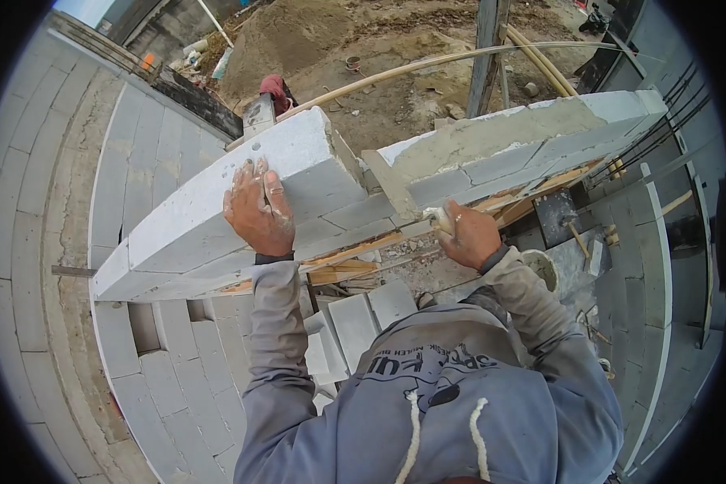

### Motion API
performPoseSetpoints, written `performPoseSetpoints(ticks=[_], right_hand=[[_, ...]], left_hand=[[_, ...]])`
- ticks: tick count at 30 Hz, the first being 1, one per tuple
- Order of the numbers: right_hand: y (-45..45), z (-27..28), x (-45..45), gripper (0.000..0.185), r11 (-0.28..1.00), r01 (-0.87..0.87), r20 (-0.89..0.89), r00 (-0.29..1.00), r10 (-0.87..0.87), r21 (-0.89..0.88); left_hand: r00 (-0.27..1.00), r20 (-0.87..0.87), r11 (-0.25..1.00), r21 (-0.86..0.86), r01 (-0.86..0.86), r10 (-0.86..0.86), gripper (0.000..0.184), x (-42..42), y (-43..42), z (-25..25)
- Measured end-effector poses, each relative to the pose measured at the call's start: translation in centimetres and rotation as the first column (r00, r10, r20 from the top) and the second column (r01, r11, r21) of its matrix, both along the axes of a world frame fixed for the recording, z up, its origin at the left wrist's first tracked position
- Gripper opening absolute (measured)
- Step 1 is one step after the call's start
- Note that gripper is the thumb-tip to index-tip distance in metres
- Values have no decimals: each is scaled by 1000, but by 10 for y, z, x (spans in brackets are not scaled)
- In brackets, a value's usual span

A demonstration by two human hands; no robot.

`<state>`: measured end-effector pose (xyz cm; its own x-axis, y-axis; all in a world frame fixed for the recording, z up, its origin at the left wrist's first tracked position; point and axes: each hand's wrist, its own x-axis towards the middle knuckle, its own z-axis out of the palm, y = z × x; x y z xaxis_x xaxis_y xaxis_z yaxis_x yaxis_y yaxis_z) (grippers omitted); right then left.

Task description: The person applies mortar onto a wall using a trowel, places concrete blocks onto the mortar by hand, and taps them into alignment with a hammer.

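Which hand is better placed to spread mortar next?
Likely the right hand: it grips the trowel, right beside the mortar on the wall. The left hand rests on a white block, no tool visible.

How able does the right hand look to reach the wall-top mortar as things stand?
Probably yes: the right hand holds a trowel beside one end of the mortar, and nothing visible blocks the way.
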<state>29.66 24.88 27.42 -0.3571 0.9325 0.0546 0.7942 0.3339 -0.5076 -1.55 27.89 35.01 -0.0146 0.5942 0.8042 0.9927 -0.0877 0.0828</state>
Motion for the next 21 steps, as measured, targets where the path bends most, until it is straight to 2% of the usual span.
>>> performPoseSetpoints(ticks=[1,3,7,8,10,13,17,18,19,21], right_hand=[[12,12,3,38,1000,-9,15,1000,8,10],[38,35,9,34,994,-85,267,962,64,68],[103,77,0,22,968,-215,556,824,111,125],[115,81,-8,22,968,-220,566,816,115,121],[135,87,-26,16,929,-369,722,640,264,-14],[159,71,-47,14,888,-460,744,595,303,6],[192,50,-63,16,938,-342,823,520,229,-45],[201,49,-66,19,950,-291,856,457,241,-112],[206,47,-65,19,949,-295,858,453,243,-113],[214,44,-60,20,982,-164,882,445,158,-93]], left_hand=[[1000,-3,999,-15,-31,31,25,0,-1,-1],[998,14,998,-19,-64,64,26,-1,-2,-3],[994,101,999,-12,-46,47,27,-1,-1,-8],[993,111,999,-1,-47,47,27,-1,-2,-9],[991,125,999,0,-53,53,27,-1,-3,-10],[989,141,998,4,-56,55,27,-1,-2,-10],[988,146,999,13,-47,45,27,-1,0,-11],[988,148,999,12,-49,46,27,-1,0,-11],[988,143,999,11,-52,50,27,-1,0,-11],[988,146,998,10,-60,58,27,0,-1,-11]])
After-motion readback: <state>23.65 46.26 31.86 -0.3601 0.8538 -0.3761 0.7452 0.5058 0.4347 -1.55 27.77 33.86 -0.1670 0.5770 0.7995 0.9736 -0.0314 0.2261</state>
